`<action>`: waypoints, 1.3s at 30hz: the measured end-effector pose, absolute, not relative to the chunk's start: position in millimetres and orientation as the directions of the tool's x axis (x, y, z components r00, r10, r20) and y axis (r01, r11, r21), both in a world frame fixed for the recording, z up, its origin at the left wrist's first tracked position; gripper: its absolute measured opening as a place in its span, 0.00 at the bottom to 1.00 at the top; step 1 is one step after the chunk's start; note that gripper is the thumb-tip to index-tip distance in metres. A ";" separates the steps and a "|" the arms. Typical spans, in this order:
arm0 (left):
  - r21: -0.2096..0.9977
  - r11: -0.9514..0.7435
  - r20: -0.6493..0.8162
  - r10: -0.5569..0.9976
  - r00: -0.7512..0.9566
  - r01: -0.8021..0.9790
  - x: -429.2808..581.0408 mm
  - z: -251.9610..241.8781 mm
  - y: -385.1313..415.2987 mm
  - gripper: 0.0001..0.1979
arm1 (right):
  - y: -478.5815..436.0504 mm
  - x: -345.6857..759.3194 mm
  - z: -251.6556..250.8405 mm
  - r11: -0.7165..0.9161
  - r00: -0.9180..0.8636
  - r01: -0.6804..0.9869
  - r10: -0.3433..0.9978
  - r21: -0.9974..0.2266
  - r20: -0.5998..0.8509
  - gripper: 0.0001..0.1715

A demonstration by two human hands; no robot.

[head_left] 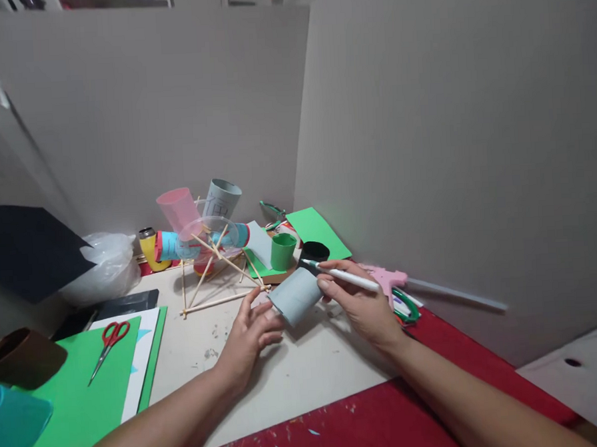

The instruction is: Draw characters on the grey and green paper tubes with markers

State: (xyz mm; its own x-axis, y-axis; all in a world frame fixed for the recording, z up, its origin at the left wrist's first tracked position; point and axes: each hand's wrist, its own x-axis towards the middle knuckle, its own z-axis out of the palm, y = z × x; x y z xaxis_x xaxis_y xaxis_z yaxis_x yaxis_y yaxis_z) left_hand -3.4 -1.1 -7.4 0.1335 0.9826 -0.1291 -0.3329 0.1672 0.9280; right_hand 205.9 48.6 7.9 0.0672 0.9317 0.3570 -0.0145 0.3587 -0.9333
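Observation:
My left hand (248, 331) grips the near end of a grey paper-wrapped cylinder (296, 295), held on its side just above the table. My right hand (358, 300) is closed round a white marker pen (345, 275), its dark tip touching the cylinder's far upper edge. Just behind them stands a model of thin wooden sticks (216, 274) carrying pink (178, 210), grey (220, 197) and blue cups.
A green cup (282, 251) and a black cup (313, 252) stand behind the cylinder on green paper (319, 230). A pink glue gun (387, 279) lies to the right. Red-handled scissors (109, 343) rest on green and white sheets at left. Grey partition walls enclose the desk.

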 end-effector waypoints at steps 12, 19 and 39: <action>0.873 0.290 -0.213 0.950 0.227 -0.393 -8.8 -6.5 11.5 0.23 | 42.0 206.6 24.0 0.429 -0.120 -0.167 0.885 -0.887 0.451 0.14; 0.876 0.357 -0.283 0.925 0.252 -0.325 -8.4 4.9 1.2 0.24 | 38.4 211.3 34.2 0.454 -0.151 -0.255 0.853 -0.853 0.499 0.12; 0.770 0.415 -0.283 0.903 0.324 -0.485 11.2 -1.2 -36.3 0.26 | 48.0 216.0 27.6 0.515 -0.126 -0.253 0.822 -0.819 0.556 0.14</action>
State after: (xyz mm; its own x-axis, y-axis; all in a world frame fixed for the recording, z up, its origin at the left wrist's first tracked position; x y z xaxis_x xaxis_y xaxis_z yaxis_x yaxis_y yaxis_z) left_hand 11.2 -36.3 -1.2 0.3236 0.9028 -0.2834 -0.4845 0.4154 0.7699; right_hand 216.0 48.0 27.6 -0.1258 0.8215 0.5561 -0.2532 0.5154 -0.8187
